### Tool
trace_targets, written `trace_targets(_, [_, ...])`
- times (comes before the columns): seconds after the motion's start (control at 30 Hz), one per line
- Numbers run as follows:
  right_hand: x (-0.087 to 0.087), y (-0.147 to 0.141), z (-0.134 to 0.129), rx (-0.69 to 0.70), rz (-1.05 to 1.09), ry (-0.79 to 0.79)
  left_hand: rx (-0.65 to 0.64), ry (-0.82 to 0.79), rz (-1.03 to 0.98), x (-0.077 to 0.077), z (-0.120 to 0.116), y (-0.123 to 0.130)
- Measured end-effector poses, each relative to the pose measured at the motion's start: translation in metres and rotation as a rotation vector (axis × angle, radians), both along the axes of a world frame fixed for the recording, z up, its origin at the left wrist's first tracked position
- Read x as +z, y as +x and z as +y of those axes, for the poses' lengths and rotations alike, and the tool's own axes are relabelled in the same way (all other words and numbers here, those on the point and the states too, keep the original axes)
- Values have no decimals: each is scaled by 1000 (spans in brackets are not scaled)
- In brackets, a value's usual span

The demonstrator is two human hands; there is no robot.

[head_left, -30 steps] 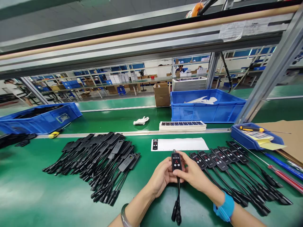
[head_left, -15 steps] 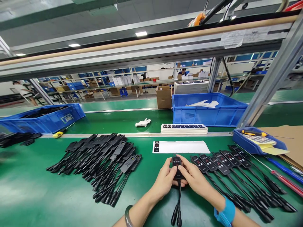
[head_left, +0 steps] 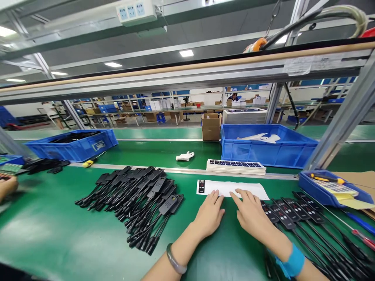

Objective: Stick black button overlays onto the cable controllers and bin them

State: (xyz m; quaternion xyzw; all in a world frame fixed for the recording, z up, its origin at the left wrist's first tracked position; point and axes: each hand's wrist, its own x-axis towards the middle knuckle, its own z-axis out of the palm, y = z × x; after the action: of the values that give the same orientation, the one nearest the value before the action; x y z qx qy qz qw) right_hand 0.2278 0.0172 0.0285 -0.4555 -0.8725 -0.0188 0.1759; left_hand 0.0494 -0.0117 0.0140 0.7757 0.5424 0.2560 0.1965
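Observation:
A white label sheet (head_left: pixel 228 187) lies in front of me with a single black label (head_left: pixel 202 186) at its left end. My left hand (head_left: pixel 209 214) is open at the sheet's lower edge, fingertips on or just over it. My right hand (head_left: pixel 249 210) is also open, fingers spread over the sheet's right part, holding nothing. To the right, several black controllers (head_left: pixel 283 217) with labelled faces lie in a row, partly hidden by my right hand and forearm. On the left is a pile of black controllers (head_left: pixel 159 184) with cables, without face labels showing.
Behind the sheet sit a stack of label sheets (head_left: pixel 236 167), a blue bin (head_left: pixel 269 152) and a white glove (head_left: pixel 185 156). A blue tray (head_left: pixel 319 191) with a screwdriver stands right. Another blue bin (head_left: pixel 73 150) and a co-worker's hand (head_left: pixel 8 186) are at left.
Both hands have let go of the controller they held and moved forward to the label sheet. Cables now show beneath my right forearm. The view has tilted up and turned left.

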Motion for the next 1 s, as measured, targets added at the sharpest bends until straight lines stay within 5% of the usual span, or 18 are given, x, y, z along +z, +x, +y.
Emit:
trace_targets(0.17, [12, -49, 49, 107, 139, -216, -13, 45, 123, 1, 5, 6])
trace_targets(0.33, [-1, -105, 88, 31, 174, -242, 7, 93, 178, 3, 3, 5])
trace_targets(0.63, [12, -118, 73, 77, 238, -179, -32, 133, 224, -5, 5, 4])
trace_targets(0.87, [-4, -118, 83, 29, 297, -214, -15, 160, 256, -4, 4, 5])
trace_targets(1.0, [5, -122, 73, 117, 465, -157, -26, 171, 289, -9, 5, 3])
